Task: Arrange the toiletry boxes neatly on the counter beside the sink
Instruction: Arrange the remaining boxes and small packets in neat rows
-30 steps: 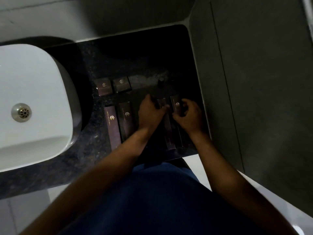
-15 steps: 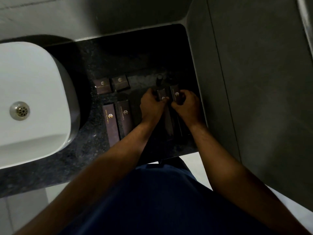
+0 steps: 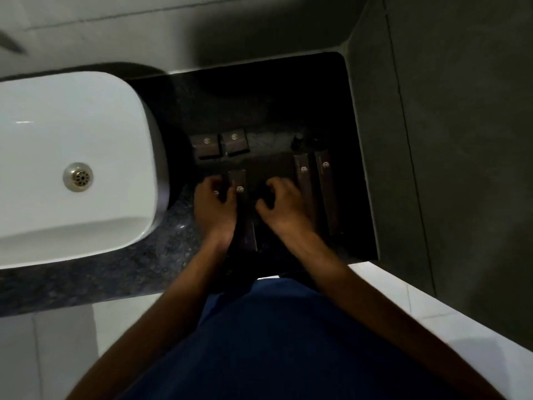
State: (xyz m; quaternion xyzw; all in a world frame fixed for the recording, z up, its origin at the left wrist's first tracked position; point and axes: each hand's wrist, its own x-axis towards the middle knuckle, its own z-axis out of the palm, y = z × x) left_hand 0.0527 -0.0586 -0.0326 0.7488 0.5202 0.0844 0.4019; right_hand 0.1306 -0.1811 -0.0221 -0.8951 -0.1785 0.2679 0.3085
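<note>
Dark brown toiletry boxes lie on the black granite counter (image 3: pixel 178 243) to the right of the sink. Two small square boxes (image 3: pixel 206 145) (image 3: pixel 235 142) sit side by side at the back. My left hand (image 3: pixel 215 209) covers the leftmost long box (image 3: pixel 216 193), fingers and thumb curled around its top end. A second long box (image 3: pixel 241 197) lies right beside it, between my hands. My right hand (image 3: pixel 284 204) hovers over the bare counter with fingers apart and holds nothing. Two more long boxes (image 3: pixel 304 180) (image 3: pixel 327 192) lie parallel at the right.
The white basin (image 3: pixel 72 134) with its metal drain (image 3: pixel 78 177) fills the left. A small dark bottle (image 3: pixel 298 141) stands behind the right pair of boxes. Grey walls close the counter at the back and at the right (image 3: pixel 383 168). The counter's front edge is at my waist.
Both hands let go of the right pair of long boxes and moved left. My left hand now rests on the leftmost long box; the right pair lies side by side.
</note>
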